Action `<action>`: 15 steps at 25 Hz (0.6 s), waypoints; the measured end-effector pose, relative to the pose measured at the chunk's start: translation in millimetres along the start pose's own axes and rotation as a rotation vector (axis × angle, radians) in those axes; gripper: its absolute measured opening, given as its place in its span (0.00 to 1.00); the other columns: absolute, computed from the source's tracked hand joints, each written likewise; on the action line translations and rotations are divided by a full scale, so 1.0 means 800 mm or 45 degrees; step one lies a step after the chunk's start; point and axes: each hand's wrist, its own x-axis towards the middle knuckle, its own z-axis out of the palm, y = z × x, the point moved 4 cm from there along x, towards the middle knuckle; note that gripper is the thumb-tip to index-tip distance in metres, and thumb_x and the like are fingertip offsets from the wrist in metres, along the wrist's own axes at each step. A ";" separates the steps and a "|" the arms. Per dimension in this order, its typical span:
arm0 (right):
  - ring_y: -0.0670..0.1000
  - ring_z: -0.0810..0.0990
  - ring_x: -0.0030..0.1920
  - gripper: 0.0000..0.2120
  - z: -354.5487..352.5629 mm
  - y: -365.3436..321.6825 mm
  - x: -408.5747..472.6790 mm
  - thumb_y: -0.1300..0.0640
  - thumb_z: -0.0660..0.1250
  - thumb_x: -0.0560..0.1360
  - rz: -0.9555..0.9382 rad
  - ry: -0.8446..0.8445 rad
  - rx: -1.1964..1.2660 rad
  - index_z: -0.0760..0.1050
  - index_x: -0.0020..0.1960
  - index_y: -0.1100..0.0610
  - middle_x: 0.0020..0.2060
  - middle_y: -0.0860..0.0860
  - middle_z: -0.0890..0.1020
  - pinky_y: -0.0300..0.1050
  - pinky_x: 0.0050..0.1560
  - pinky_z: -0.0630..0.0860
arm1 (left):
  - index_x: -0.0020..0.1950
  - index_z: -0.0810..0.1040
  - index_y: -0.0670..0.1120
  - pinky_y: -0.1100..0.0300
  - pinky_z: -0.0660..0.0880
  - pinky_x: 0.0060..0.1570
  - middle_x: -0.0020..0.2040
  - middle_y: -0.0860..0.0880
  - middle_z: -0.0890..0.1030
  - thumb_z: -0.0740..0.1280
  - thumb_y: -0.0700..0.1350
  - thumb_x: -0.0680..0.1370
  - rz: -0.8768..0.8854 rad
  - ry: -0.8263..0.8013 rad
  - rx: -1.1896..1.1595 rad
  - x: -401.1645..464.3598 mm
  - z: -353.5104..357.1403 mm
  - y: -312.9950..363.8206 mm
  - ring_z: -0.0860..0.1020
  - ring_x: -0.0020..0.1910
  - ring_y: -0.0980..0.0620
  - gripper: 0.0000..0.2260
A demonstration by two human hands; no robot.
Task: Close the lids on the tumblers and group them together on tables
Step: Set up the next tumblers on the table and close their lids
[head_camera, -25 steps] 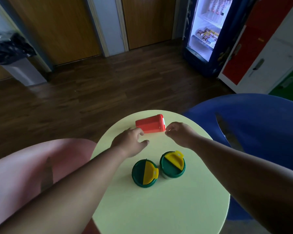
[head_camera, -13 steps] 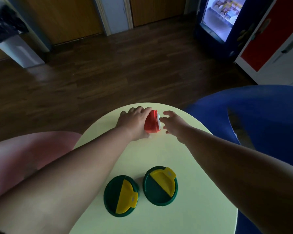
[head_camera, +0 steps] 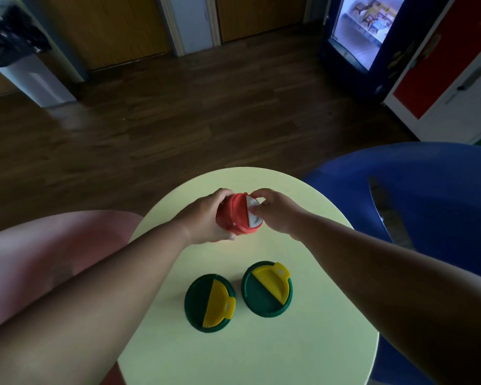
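A red tumbler (head_camera: 233, 215) with a white flap on its lid is held tilted above the far part of the round pale-green table (head_camera: 261, 343). My left hand (head_camera: 206, 218) grips its body from the left. My right hand (head_camera: 272, 212) has its fingers on the white flap at the lid end. Two green tumblers stand side by side nearer to me, each with a yellow flap lying flat on its lid: the left green tumbler (head_camera: 197, 301) and the right green tumbler (head_camera: 261, 295).
A blue chair (head_camera: 428, 204) stands right of the table and a pink chair (head_camera: 39, 259) left of it. Beyond lie dark wood floor, a grey bin (head_camera: 36, 79) with a black bag at far left, and a lit drinks fridge (head_camera: 356, 37) at far right.
The red tumbler lay on its side on the table a second ago. My left hand has since taken hold of it and raised it, and my right hand has come onto its white flap.
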 end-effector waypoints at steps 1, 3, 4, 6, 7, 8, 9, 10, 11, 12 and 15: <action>0.54 0.79 0.49 0.19 0.006 -0.009 -0.009 0.53 0.64 0.78 -0.036 0.000 -0.081 0.71 0.69 0.48 0.55 0.54 0.81 0.44 0.42 0.77 | 0.71 0.64 0.56 0.53 0.77 0.59 0.64 0.54 0.76 0.81 0.50 0.65 -0.015 -0.027 -0.085 -0.012 0.000 -0.008 0.76 0.62 0.51 0.40; 0.54 0.78 0.50 0.19 0.019 -0.026 -0.022 0.52 0.64 0.78 -0.090 -0.002 -0.236 0.70 0.69 0.47 0.57 0.54 0.79 0.44 0.42 0.76 | 0.70 0.63 0.57 0.53 0.77 0.60 0.65 0.54 0.74 0.82 0.49 0.65 -0.034 -0.052 -0.211 -0.032 0.001 -0.021 0.75 0.63 0.52 0.40; 0.54 0.78 0.51 0.18 0.025 -0.032 -0.026 0.50 0.63 0.78 -0.104 -0.004 -0.291 0.70 0.68 0.47 0.58 0.54 0.78 0.46 0.43 0.78 | 0.70 0.63 0.58 0.53 0.77 0.61 0.66 0.54 0.73 0.82 0.50 0.65 -0.036 -0.048 -0.234 -0.040 0.003 -0.025 0.74 0.64 0.52 0.40; 0.55 0.79 0.50 0.18 0.034 -0.043 -0.036 0.48 0.63 0.79 -0.122 -0.010 -0.366 0.69 0.68 0.46 0.58 0.53 0.78 0.46 0.43 0.79 | 0.71 0.63 0.57 0.55 0.75 0.62 0.67 0.56 0.72 0.82 0.51 0.65 -0.024 0.006 -0.197 -0.055 0.005 -0.031 0.73 0.64 0.54 0.41; 0.54 0.79 0.49 0.18 0.036 -0.047 -0.041 0.48 0.63 0.79 -0.123 -0.014 -0.388 0.69 0.68 0.46 0.58 0.53 0.78 0.45 0.41 0.78 | 0.72 0.63 0.57 0.55 0.75 0.62 0.67 0.56 0.72 0.82 0.52 0.65 -0.025 0.030 -0.171 -0.060 0.006 -0.033 0.73 0.63 0.55 0.41; 0.54 0.79 0.48 0.18 0.038 -0.049 -0.045 0.48 0.62 0.80 -0.123 -0.016 -0.408 0.69 0.68 0.46 0.57 0.53 0.78 0.43 0.38 0.76 | 0.72 0.63 0.58 0.55 0.75 0.62 0.66 0.56 0.73 0.82 0.52 0.64 -0.027 0.041 -0.165 -0.065 0.007 -0.035 0.73 0.63 0.55 0.42; 0.54 0.78 0.47 0.17 0.040 -0.051 -0.048 0.48 0.63 0.80 -0.117 -0.018 -0.429 0.69 0.68 0.47 0.56 0.53 0.78 0.42 0.36 0.73 | 0.72 0.63 0.58 0.54 0.75 0.62 0.66 0.56 0.73 0.82 0.53 0.64 -0.037 0.032 -0.177 -0.068 0.010 -0.038 0.73 0.63 0.55 0.42; 0.53 0.78 0.46 0.17 0.042 -0.051 -0.051 0.48 0.63 0.79 -0.110 -0.020 -0.453 0.70 0.68 0.47 0.55 0.53 0.78 0.42 0.35 0.72 | 0.72 0.63 0.59 0.54 0.76 0.63 0.66 0.56 0.74 0.82 0.53 0.64 -0.051 0.013 -0.202 -0.071 0.012 -0.040 0.74 0.63 0.54 0.42; 0.53 0.78 0.46 0.17 0.043 -0.050 -0.054 0.47 0.63 0.79 -0.104 -0.018 -0.476 0.70 0.67 0.47 0.54 0.53 0.79 0.42 0.35 0.72 | 0.72 0.63 0.59 0.54 0.76 0.63 0.66 0.55 0.74 0.82 0.52 0.64 -0.070 -0.015 -0.232 -0.072 0.016 -0.041 0.75 0.63 0.53 0.42; 0.52 0.78 0.45 0.17 0.045 -0.048 -0.057 0.47 0.63 0.79 -0.100 -0.012 -0.494 0.71 0.66 0.47 0.54 0.53 0.79 0.42 0.35 0.71 | 0.72 0.63 0.59 0.54 0.76 0.63 0.65 0.55 0.74 0.82 0.52 0.64 -0.081 -0.043 -0.260 -0.075 0.019 -0.041 0.75 0.63 0.53 0.42; 0.49 0.77 0.40 0.16 0.046 -0.042 -0.065 0.48 0.63 0.79 -0.098 0.022 -0.498 0.72 0.65 0.48 0.51 0.52 0.79 0.42 0.32 0.69 | 0.70 0.63 0.59 0.53 0.77 0.62 0.64 0.55 0.76 0.81 0.53 0.63 -0.091 -0.092 -0.285 -0.077 0.025 -0.035 0.77 0.62 0.54 0.41</action>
